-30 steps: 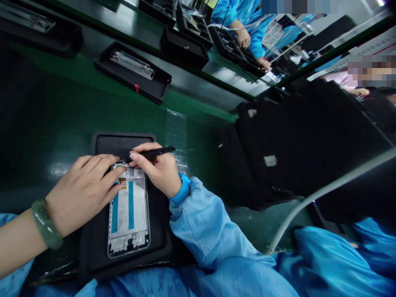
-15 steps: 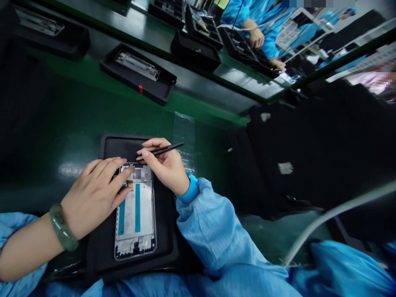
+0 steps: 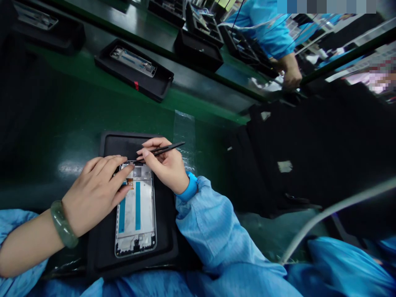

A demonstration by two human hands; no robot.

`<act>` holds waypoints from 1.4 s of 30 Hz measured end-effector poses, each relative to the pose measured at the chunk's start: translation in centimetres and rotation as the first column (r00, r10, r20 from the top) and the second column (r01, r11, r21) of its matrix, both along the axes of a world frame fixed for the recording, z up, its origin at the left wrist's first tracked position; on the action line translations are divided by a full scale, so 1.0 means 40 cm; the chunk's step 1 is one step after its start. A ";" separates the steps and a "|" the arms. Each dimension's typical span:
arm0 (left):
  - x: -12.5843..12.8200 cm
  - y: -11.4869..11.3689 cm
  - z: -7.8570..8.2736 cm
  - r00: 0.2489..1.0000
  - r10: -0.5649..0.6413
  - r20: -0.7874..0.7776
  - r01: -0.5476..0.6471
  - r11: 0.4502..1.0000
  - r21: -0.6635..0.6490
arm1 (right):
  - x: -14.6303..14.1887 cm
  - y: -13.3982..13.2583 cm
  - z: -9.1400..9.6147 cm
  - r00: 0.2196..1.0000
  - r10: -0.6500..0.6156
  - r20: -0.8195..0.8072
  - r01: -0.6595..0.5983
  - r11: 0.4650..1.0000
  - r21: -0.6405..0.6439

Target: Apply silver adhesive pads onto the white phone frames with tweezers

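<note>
A white phone frame (image 3: 136, 214) with two blue strips lies in a black tray (image 3: 102, 251) in front of me. My left hand (image 3: 95, 192), a green bangle on its wrist, rests flat on the frame's upper left, fingers stretched out over its top edge. My right hand (image 3: 165, 165) is closed on black tweezers (image 3: 167, 148), held nearly level just above the frame's top end, tips pointing left toward my left fingertips.
Another black tray (image 3: 154, 88) holding a phone frame sits on the green belt (image 3: 62, 119) behind. More black trays (image 3: 198, 51) stand further back. A co-worker's hand (image 3: 292, 76) in a blue sleeve works at the far right. A dark cloth mass (image 3: 309, 152) and a grey cable (image 3: 324, 214) lie right.
My hands hold almost the same pose over the frame. The view shifted slightly, and the co-worker's hand at the back moved to the right.
</note>
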State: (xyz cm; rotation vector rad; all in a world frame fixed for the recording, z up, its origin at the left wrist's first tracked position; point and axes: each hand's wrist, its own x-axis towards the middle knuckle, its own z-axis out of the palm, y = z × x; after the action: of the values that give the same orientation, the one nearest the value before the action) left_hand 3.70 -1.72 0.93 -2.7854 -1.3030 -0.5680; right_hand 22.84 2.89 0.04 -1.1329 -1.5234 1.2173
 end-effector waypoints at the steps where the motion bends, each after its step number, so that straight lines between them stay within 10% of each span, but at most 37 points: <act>1: 0.000 0.000 0.000 1.000 0.000 0.001 0.000 1.000 -0.004 | 0.001 0.000 -0.002 1.000 0.002 -0.004 -0.002 1.000 -0.001; 42: -0.002 -0.001 -0.002 1.000 -0.001 0.009 0.001 1.000 -0.029 | -0.016 0.016 0.058 0.911 0.071 0.407 -0.167 0.964 0.206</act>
State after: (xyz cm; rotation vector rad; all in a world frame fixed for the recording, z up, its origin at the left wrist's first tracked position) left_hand 3.64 -1.75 0.85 -2.8097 -1.3222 -0.5672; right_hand 22.19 3.54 2.37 -1.1857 -2.0134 0.8816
